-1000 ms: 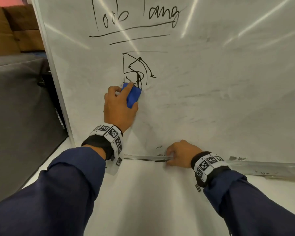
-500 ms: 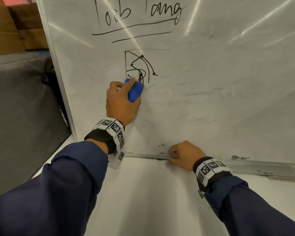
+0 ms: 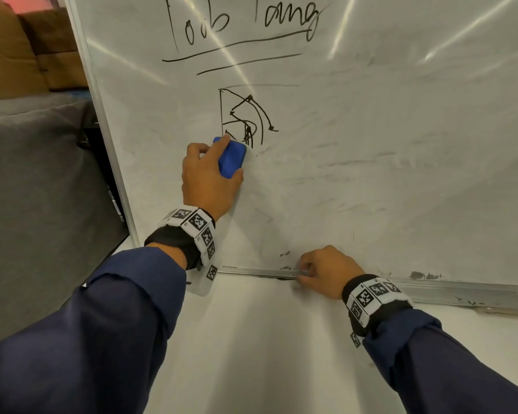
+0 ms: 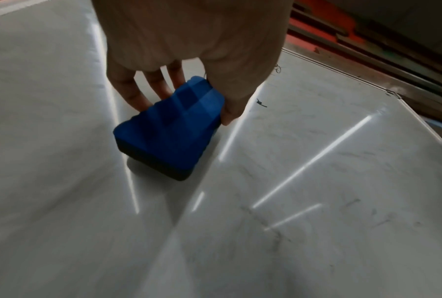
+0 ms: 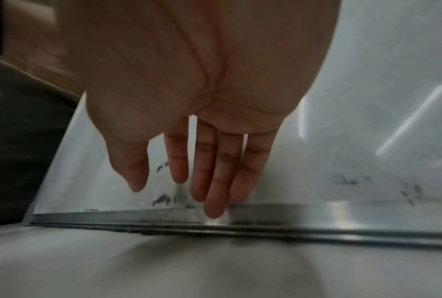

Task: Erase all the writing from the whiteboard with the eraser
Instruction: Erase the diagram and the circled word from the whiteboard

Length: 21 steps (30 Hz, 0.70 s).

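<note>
Left hand (image 3: 211, 177) grips the blue eraser (image 3: 231, 159), fingers (image 4: 138, 88) on one long side, thumb on the other, pad flat on the whiteboard (image 3: 371, 150). Compared with 0.5 s ago, the eraser sits at nearly the same spot, just under the black sketch (image 3: 245, 121), whose lower strokes touch its top edge. Right hand (image 3: 326, 271) unchanged: straight fingers (image 5: 215, 181) rest against the board's metal bottom rail (image 5: 342, 221) on the table (image 3: 266, 339).
</note>
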Each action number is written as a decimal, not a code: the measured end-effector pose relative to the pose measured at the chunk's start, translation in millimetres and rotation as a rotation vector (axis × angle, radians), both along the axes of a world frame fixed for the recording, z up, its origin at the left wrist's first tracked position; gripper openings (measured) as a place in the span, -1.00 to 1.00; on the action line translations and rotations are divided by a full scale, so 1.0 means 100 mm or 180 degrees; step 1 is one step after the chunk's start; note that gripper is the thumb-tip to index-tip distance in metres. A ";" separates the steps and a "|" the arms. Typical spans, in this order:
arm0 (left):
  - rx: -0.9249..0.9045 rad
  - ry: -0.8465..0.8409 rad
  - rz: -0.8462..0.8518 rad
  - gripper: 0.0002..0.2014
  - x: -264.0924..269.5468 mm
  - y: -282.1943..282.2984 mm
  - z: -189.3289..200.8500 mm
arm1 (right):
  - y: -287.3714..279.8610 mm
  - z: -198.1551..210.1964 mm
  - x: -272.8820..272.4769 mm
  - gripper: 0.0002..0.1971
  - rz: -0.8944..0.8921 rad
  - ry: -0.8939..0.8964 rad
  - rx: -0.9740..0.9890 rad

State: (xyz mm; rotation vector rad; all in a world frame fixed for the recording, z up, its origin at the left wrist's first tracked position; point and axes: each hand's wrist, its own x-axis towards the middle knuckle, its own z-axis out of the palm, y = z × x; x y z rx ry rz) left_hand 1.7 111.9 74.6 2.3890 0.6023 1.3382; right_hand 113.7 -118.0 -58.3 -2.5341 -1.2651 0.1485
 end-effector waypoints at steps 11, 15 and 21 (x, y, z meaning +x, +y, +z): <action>0.0108 -0.0014 -0.0041 -0.36 0.00 0.03 0.06 | 0.27 0.81 -0.12 -0.49 0.0223 -0.1427 0.1474; 0.0017 -0.0163 0.0032 -0.36 -0.02 0.10 0.16 | 0.41 1.16 -0.04 -0.43 0.0088 -0.1928 0.1454; 0.0329 0.0126 -0.0125 -0.37 -0.07 0.12 0.18 | 0.44 1.53 0.10 -0.40 -0.0289 -0.2377 0.1656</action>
